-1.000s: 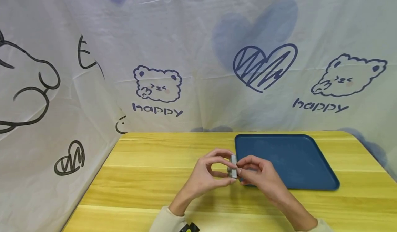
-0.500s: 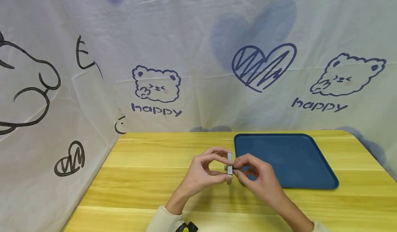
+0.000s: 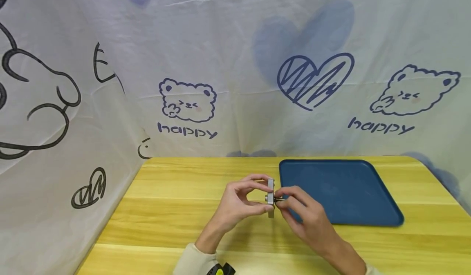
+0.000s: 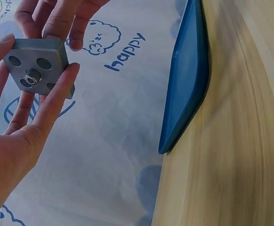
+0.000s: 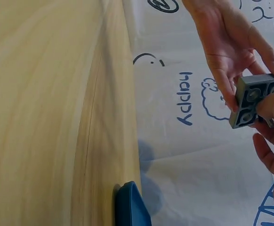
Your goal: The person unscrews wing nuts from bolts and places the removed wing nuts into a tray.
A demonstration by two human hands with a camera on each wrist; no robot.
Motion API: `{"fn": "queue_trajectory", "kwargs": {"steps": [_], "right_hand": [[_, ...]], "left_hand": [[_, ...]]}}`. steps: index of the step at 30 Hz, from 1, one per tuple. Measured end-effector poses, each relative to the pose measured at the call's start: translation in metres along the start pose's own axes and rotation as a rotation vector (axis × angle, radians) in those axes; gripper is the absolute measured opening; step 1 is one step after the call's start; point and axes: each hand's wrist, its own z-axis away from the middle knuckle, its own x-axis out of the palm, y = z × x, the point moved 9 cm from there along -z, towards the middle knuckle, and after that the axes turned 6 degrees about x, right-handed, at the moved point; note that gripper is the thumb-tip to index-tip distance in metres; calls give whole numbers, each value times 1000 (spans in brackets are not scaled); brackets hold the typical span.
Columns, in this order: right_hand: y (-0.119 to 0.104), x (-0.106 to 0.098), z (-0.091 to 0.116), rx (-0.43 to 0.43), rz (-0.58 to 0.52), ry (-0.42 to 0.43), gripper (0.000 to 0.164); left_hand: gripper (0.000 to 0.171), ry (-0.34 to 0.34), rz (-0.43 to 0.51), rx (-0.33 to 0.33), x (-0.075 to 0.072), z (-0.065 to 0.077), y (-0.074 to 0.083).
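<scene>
My left hand (image 3: 235, 203) holds a square grey metal block (image 4: 35, 63) by its edges, between the thumb and fingers, above the table. The block has several round holes. A short round metal stub (image 4: 32, 76) stands out of its face in the left wrist view. In the head view the block (image 3: 270, 205) stands upright, edge-on. My right hand (image 3: 310, 213) is at the block's right side, its thumb and fingers pinching a thin metal rod (image 3: 280, 199) that sticks out of that side. In the right wrist view my right fingers hide part of the block's recessed face (image 5: 253, 96).
A blue tray (image 3: 346, 185) lies on the wood-grain table (image 3: 176, 209), behind and to the right of my hands. A printed white cloth (image 3: 243, 103) hangs along the back and left sides of the table. A dark wrist strap (image 3: 220, 270) sits at my left sleeve.
The block and both hands have shifted a little left. My right fingers, close against the block earlier, now sit slightly off it, and the thin rod shows between them.
</scene>
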Motion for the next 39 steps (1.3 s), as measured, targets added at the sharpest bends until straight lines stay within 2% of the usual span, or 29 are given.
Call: {"fn": "queue_trajectory", "kwargs": {"steps": [2, 6, 7, 11, 14, 17, 20, 32, 36, 39], "right_hand": [[3, -1, 0, 45, -43, -11, 3], [20, -2, 2, 273, -214, -81, 32], [25, -2, 3, 344, -260, -93, 33], [48, 2, 12, 677, -434, -119, 16], [61, 8, 21, 914, -513, -150, 26], [65, 14, 29, 1051, -567, -207, 36], [64, 17, 32, 1096, -604, -239, 39], [65, 15, 31, 1096, -597, -228, 31], [65, 14, 30, 1062, -546, -219, 25], [63, 13, 26, 989, -494, -205, 18]], "left_hand": [[36, 0, 4, 12, 0, 0, 1], [36, 8, 5, 20, 0, -1, 2], [36, 9, 3, 19, 0, -1, 1], [33, -3, -9, 33, 2, -1, 2], [30, -19, -24, 46, 5, -1, 2], [28, -29, -37, 49, 7, -1, 2], [27, -39, -48, 52, 10, -1, 2], [27, -51, -69, 45, 13, -1, -2], [27, -49, -69, 43, 13, 0, -3], [28, -44, -67, 36, 13, 0, -3]]}}
